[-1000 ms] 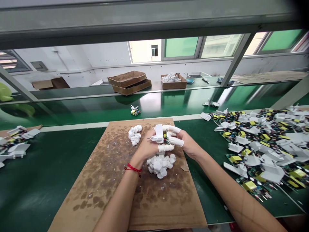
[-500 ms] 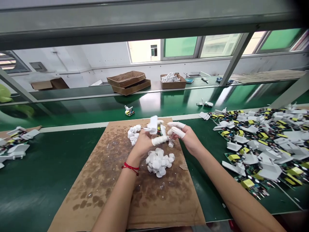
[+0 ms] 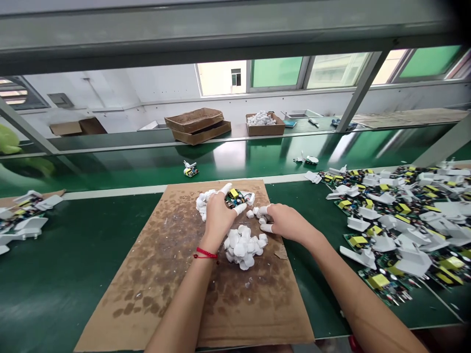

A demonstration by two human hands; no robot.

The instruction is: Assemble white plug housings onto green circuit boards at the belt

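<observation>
Left hand (image 3: pixel 219 218), red string bracelet at the wrist, lies palm down near the far edge of a stained brown cardboard sheet (image 3: pixel 147 294). Its fingers (image 3: pixel 225 188) are spread, the tips sheathed in white rubber finger cots (image 3: pixel 239 209). One cot meets the near side of a small green circuit board with a yellow transformer block (image 3: pixel 234 198), which sits just past the hand at the sheet's far edge. A white plastic casing shell (image 3: pixel 250 197) lies against the board's right side. Contact shows, but whether the fingers grip the board I cannot tell. The spread leaves the yellow block uncovered.

Right hand (image 3: pixel 289 223) sits near the sheet's right edge, fingers loosely parted and low, cotted tips just beside a few loose white chunks (image 3: pixel 253 212). Nothing is clearly held.

A heap of lumpy white chunks (image 3: pixel 241 246) lies on the sheet just below the left hand, and a smaller white heap (image 3: pixel 201 206) just left of it. The right end of the green counter (image 3: pixel 62 284) carries a large jumble of green boards and white plastic casings (image 3: pixel 399 230). A smaller jumble (image 3: pixel 22 228) sits at its left edge.
</observation>
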